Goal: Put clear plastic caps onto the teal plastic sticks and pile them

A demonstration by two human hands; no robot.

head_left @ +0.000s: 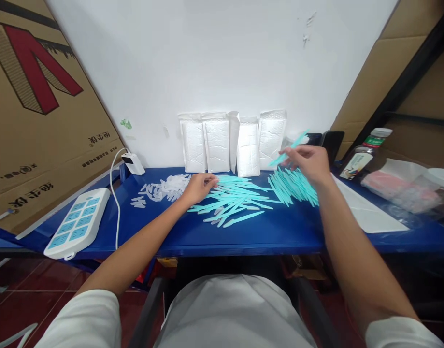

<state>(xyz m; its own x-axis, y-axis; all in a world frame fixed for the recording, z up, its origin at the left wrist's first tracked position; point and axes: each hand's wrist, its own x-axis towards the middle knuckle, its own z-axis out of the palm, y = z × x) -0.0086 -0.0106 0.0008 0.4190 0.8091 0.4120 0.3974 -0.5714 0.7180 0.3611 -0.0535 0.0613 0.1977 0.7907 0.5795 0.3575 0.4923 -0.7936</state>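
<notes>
A teal stick [278,160] is pinched high in the right hand [310,162], above the aligned pile [294,187] by the table's [279,234] back edge! At the looser pile [239,195], the left hand [199,188] is held narrow; whether anything is gripped cannot be told. Clear pieces [167,187] are strewn toward the back left corner.

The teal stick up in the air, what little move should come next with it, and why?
Perhaps the right hand should lower the teal stick onto the teal pile on the right, because it holds the stick raised by that pile, where similar sticks lie. The left hand is at the middle teal pile; I can't tell whether it grips anything.
</notes>
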